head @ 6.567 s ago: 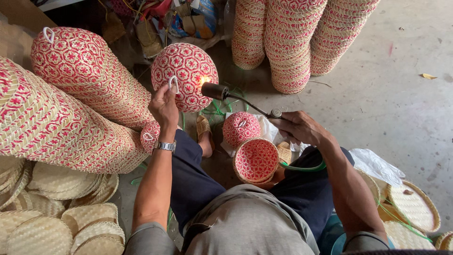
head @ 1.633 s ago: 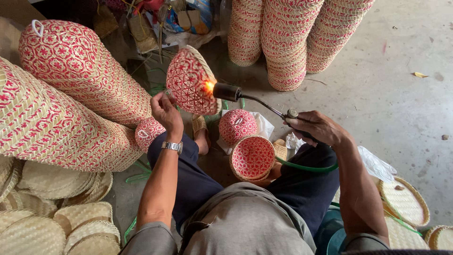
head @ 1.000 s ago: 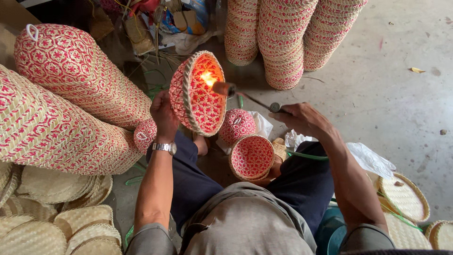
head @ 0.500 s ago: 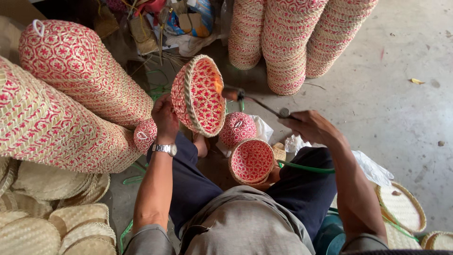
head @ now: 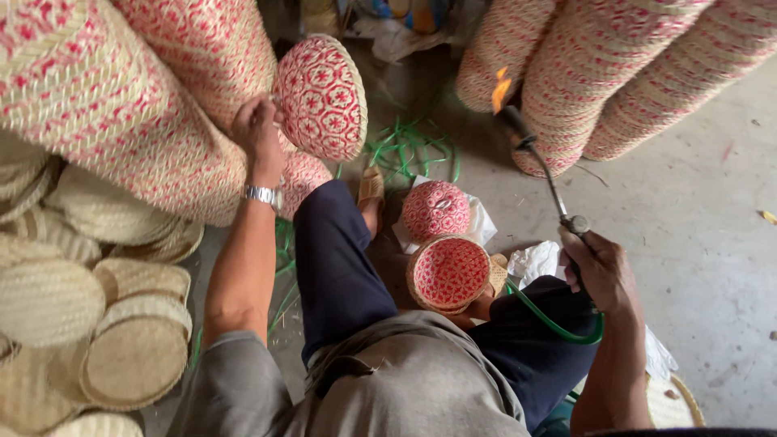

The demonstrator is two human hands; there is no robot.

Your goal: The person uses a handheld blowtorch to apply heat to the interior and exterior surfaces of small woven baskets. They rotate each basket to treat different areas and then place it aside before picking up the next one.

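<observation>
While left hand (head: 257, 128) grips basket (head: 321, 97) raised, right hand (head: 600, 271) clenches lit torch (head: 534, 162).

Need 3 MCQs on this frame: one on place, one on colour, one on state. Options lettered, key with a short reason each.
1. Where is the torch flame pointing?
A. Into the basket on the lap
B. Up and away from the held basket
C. At the flat mats

2. What colour is the hose running from the torch?
A. Green
B. Black
C. Yellow

3. What is the state of the left hand?
A. Empty and open
B. Resting on the knee
C. Holding a round red-patterned basket

Key: 1 B, the flame burns in open air near the stacked baskets, apart from the held basket. 2 A, a green loop curves below the right hand. 3 C, its fingers grip the basket's edge, raised by the big woven rolls.
</observation>
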